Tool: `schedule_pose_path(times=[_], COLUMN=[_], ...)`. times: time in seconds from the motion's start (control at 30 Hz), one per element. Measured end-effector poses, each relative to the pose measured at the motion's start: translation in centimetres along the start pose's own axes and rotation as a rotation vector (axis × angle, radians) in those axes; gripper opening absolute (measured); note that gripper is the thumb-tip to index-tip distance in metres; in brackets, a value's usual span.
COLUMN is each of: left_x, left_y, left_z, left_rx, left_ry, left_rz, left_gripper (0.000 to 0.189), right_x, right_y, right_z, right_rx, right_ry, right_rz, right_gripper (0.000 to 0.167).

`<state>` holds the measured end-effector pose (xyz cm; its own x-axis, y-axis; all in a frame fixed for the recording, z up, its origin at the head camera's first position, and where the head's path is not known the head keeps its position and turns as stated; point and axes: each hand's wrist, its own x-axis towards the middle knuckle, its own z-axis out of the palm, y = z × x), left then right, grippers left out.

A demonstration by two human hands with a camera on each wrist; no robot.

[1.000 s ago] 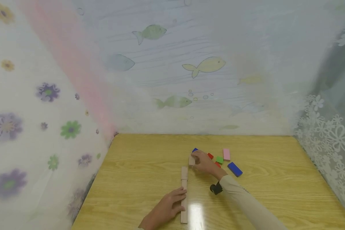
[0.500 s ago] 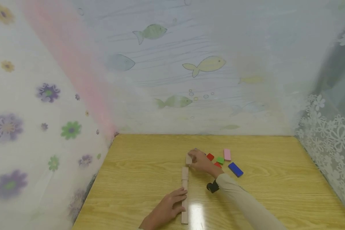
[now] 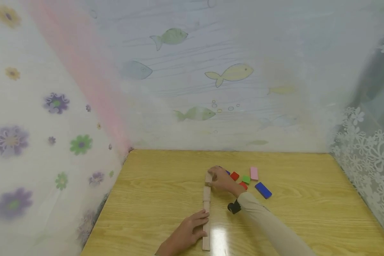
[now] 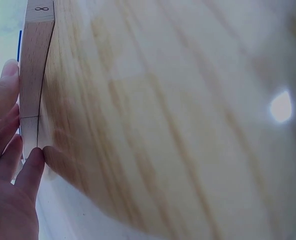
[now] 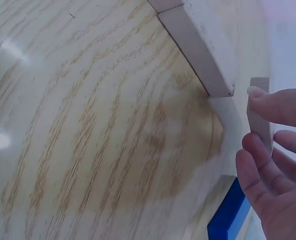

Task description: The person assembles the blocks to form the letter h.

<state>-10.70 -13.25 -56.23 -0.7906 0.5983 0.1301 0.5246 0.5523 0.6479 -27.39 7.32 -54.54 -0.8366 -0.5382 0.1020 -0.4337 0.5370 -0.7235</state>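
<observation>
Several plain wooden blocks point(image 3: 206, 194) lie end to end in a straight row on the table, leading away from the person. My left hand point(image 3: 187, 230) rests against this row, fingertips and thumb lying over the near blocks. A figure-eight mark shows on one wooden block point(image 4: 39, 12) in the left wrist view. With thumb and fingers, my right hand point(image 3: 223, 180) pinches another wooden block point(image 3: 208, 178), at the far end of the row. The right wrist view shows a gap between this held block point(image 5: 259, 117) and the row's end block point(image 5: 200, 52).
Right of the row lie red blocks point(image 3: 234, 176), a green block point(image 3: 246, 180), a pink block point(image 3: 254, 173) and a blue block point(image 3: 263, 190). Another blue block point(image 3: 228, 172) is partly hidden behind the right hand. Patterned sheets point(image 3: 230, 131) enclose the wood-grain table point(image 3: 147, 199).
My right hand has carried the wooden block left, from beside the row to its far end, uncovering part of a red block. The left hand stays where it was.
</observation>
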Motion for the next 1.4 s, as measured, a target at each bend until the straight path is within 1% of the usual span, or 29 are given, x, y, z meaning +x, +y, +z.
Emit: schedule_pose_path(times=[0.17, 0.33, 0.53, 0.8, 1.03, 1.17, 1.27, 1.4], left_x=[0.02, 0.08, 0.07, 0.15, 0.13, 0.15, 0.13, 0.01], left_y=[-0.02, 0.09, 0.28, 0.38, 0.43, 0.46, 0.42, 0.24], left_z=[0.04, -0.07, -0.11, -0.06, -0.20, -0.21, -0.21, -0.18], left_rx=[-0.009, 0.004, -0.017, -0.016, -0.023, -0.029, -0.030, -0.036], left_ry=[-0.005, -0.015, -0.020, -0.013, -0.016, -0.020, -0.020, -0.005], left_rz=[0.003, 0.007, -0.011, -0.001, -0.008, -0.019, -0.021, -0.012], left_gripper=[0.046, 0.046, 0.046, 0.046, 0.045, 0.045, 0.045, 0.045], right_x=[0.05, 0.02, -0.11, -0.02, 0.06, 0.05, 0.03, 0.10], right_y=[0.08, -0.08, -0.24, 0.03, -0.47, -0.69, -0.53, -0.24], right_z=[0.17, 0.15, 0.22, 0.46, 0.37, 0.39, 0.58, 0.86], right_rx=[0.026, 0.052, 0.088, 0.084, 0.047, 0.024, 0.018, 0.023], right_ry=[-0.020, -0.026, -0.035, -0.021, -0.030, -0.047, -0.045, -0.038], right_rz=[-0.004, -0.021, 0.007, 0.026, -0.015, -0.015, -0.023, -0.050], right_gripper=[0.052, 0.051, 0.050, 0.048, 0.041, 0.041, 0.042, 0.043])
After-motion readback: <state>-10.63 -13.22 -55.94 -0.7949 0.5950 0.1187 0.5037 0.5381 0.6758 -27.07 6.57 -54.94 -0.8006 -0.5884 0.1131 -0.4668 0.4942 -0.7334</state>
